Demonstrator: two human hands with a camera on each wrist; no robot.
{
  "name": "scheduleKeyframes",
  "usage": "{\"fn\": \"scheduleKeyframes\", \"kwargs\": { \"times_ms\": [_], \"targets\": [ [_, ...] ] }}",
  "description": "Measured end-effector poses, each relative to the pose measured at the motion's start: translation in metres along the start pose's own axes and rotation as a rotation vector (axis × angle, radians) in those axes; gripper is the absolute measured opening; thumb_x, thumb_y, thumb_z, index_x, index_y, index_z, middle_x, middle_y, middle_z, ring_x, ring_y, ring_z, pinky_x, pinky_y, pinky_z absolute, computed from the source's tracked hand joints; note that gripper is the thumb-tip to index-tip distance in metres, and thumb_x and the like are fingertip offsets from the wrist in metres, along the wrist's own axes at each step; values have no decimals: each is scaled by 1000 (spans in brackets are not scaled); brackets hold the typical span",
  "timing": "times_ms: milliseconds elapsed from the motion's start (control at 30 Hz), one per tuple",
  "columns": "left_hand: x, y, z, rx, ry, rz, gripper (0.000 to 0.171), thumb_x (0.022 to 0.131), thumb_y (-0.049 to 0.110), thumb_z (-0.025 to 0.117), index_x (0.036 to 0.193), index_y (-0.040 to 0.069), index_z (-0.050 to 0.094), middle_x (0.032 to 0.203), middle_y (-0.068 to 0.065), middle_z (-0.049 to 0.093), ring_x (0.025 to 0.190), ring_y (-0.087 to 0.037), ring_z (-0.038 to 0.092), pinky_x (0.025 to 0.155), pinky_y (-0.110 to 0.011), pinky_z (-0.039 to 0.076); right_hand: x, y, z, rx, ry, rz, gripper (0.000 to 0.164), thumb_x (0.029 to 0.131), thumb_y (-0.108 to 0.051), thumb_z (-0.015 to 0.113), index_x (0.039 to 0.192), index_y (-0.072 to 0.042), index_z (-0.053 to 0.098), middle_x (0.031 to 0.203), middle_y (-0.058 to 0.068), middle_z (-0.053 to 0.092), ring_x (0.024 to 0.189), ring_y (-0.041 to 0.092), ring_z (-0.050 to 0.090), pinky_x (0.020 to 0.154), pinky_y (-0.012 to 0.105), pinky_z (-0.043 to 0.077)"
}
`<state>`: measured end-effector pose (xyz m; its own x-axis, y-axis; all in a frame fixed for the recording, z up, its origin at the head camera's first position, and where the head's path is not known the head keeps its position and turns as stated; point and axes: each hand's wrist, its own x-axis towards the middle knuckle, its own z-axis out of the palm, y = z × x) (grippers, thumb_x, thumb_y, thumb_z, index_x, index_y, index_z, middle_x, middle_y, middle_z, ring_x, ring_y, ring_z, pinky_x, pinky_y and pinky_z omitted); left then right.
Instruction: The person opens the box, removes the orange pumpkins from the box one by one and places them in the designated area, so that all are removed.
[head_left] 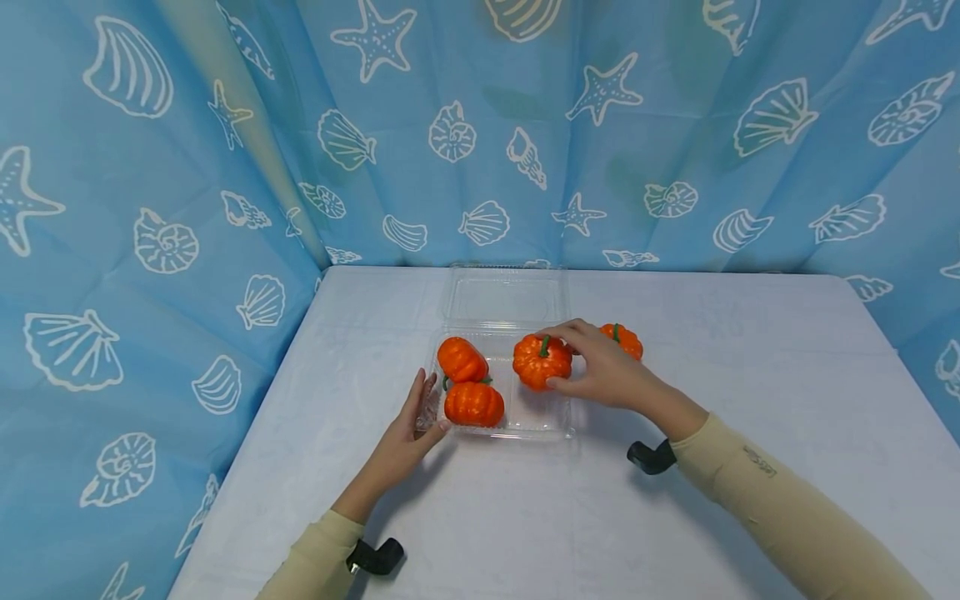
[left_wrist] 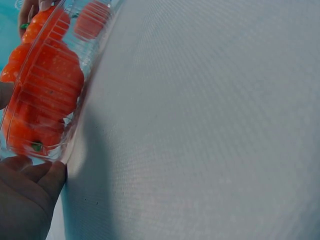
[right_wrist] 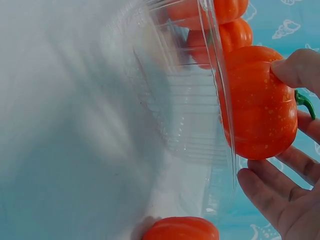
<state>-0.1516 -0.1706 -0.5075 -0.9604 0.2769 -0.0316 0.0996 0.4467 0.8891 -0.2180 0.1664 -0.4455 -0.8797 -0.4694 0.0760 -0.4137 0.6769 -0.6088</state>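
Note:
My right hand (head_left: 607,367) grips a small orange pumpkin (head_left: 542,362) with a green stem, thumb on one side and fingers on the other. In the right wrist view that pumpkin (right_wrist: 260,107) overlaps the rim of a clear plastic clamshell box (right_wrist: 195,115). Two more pumpkins lie in the left half of the box, one farther back (head_left: 462,360) and one in front (head_left: 475,405). At the box's left side rests my left hand (head_left: 401,437), its fingers nearly straight against the wall and its thumb by the front corner.
Another pumpkin (head_left: 622,340) sits on the white tabletop (head_left: 720,350) right of the box, partly hidden by my right hand. The box's clear lid (head_left: 508,298) lies folded back behind it. A blue shell-print curtain (head_left: 450,183) hangs behind the table.

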Motion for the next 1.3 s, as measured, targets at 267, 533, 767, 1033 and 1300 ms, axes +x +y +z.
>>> {"fn": "scheduleKeyframes", "kwargs": {
  "times_ms": [267,533,767,1033,1300],
  "targets": [
    [0,1,0,0,1,-16,92,99,33,67,166,22,3,168,4,23,153,-25,26,109,-52,44,-6,4,-6,7,34,-15,67,84,-31,83,144,-21,55,133,7,55,110,25,57,84,43,59],
    [0,2,0,-3,-2,-13,92,99,33,66,166,21,4,168,3,23,153,-26,25,109,-53,44,-14,6,-15,-3,58,7,66,86,-30,82,145,-20,55,134,10,55,117,31,55,93,54,56],
    [0,1,0,0,-1,-12,92,99,34,67,166,22,3,168,3,24,153,-25,25,109,-52,45,-21,11,-23,-8,91,27,64,85,-25,82,143,-16,57,133,12,55,122,33,53,97,55,54],
    [0,0,0,1,-2,-10,93,99,34,67,166,21,3,168,2,23,153,-26,24,109,-52,44,-33,23,-30,-23,114,59,63,87,-29,82,142,-14,56,136,13,52,124,36,51,96,58,53],
    [0,-2,0,-2,-4,-1,92,100,31,66,166,20,3,168,-1,23,153,-29,25,108,-53,44,-47,34,-41,-24,141,105,65,86,-24,82,143,-13,54,135,14,52,113,32,56,91,56,56]
  ]
}}
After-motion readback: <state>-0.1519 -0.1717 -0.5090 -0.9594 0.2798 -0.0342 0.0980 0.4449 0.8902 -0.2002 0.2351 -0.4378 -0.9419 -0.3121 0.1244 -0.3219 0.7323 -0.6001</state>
